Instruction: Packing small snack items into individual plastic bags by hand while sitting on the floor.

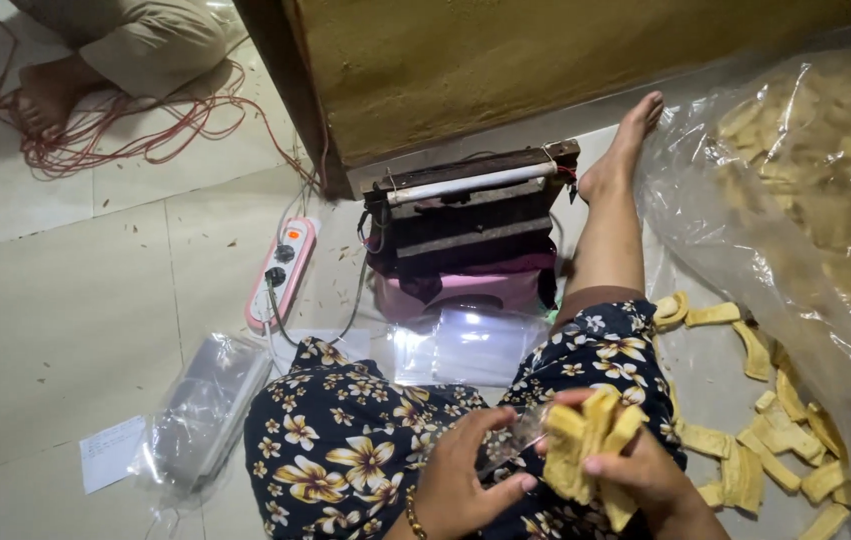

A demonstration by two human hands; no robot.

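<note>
My right hand grips a bunch of yellow chip strips over my lap. My left hand pinches the edge of a small clear plastic bag right beside the strips. Both hands hover above my floral-print trousers. More clear bags lie flat on the floor just beyond my knees. A dark heat sealer with a white bar on top stands on a pink base ahead of me.
Loose chip strips lie on plastic sheeting at my right, beside a big clear sack of chips. A pink power strip, a pack of bags and a paper slip sit left. Another person's foot and red cable are far left.
</note>
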